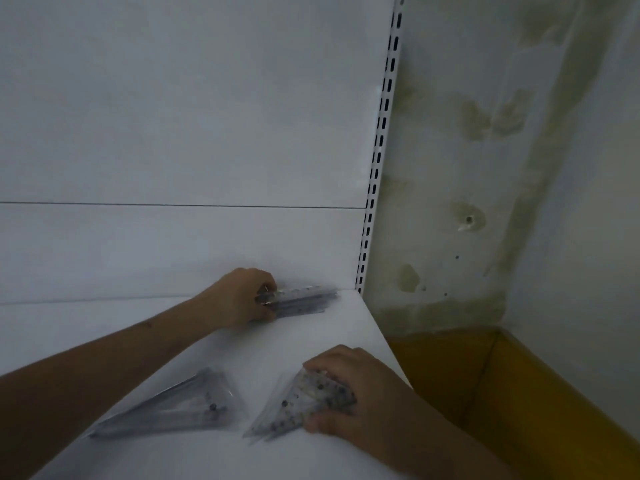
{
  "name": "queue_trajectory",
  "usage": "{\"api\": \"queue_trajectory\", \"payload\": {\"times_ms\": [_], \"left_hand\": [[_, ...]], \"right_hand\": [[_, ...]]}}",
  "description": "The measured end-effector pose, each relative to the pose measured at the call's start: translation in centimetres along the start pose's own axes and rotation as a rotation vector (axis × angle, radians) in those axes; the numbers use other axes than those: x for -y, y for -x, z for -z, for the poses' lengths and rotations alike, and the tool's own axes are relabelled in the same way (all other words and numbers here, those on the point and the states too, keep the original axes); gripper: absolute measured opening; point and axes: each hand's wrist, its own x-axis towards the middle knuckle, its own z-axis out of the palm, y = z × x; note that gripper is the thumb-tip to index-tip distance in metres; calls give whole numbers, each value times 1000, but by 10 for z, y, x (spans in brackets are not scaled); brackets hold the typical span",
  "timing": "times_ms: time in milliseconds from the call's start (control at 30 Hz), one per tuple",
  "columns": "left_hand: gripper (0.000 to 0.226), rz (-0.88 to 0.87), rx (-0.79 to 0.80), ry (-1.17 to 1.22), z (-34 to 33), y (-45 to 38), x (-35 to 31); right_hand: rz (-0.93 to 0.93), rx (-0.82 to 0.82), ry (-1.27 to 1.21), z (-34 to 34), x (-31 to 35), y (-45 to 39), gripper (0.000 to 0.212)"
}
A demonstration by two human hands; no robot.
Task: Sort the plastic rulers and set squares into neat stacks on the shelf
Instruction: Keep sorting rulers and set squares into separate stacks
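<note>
Lying flat on the white shelf (pixel 214 344) are three piles of clear plastic. I will tell each place from the shelf's back right corner, where the slotted post (pixel 375 161) comes down.

The rulers (pixel 304 301) sit right by that corner, against the back wall. Their long side runs along the wall, and the far end points at the post. The left hand (pixel 242 299) holds the near end of this pile, with its fingers curled round it.

Nearer the front, close to the shelf's right edge, is one pile of set squares (pixel 304 407). The right hand (pixel 349 393) sits on top of it, thumb on the near side and fingers bent over the far side, so it grips the pile. The sharp tip points to the front left.

A second pile of set squares (pixel 173 407) lies further left, well apart from the corner. No hand touches it. Its long tip also points to the front left. The two hands are well apart.

I think the next move is to tidy each pile so the edges line up. The right hand is nearer both set square piles, and the left hand is nearer the rulers. The rulers have wall behind and little room before the post. The right pile is close to the shelf edge, and past it is a drop to a yellow floor (pixel 512 403), so pushing that way could tip pieces off. There is bare shelf in the middle and to the left.
</note>
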Motion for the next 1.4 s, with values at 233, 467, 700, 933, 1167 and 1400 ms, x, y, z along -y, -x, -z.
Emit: {"api": "queue_trajectory", "payload": {"times_ms": [233, 467, 700, 933, 1167, 1400], "left_hand": [[71, 3, -34, 133, 12, 30, 4], [83, -50, -224, 33, 67, 156, 80], [39, 104, -284, -142, 117, 365, 216], [14, 451, -458, -114, 168, 572, 336], [25, 668, -468, 16, 179, 669, 414], [31, 587, -390, 6, 193, 643, 492]], "right_hand": [[-64, -18, 4, 4, 7, 6, 70], [-41, -82, 205, 10, 81, 1, 65], [255, 4, 238, -99, 243, -63, 63], [510, 188, 312, -223, 380, -131, 70], [480, 272, 332, -278, 454, -219, 74], [462, 276, 393, -344, 497, -329, 80]]}}
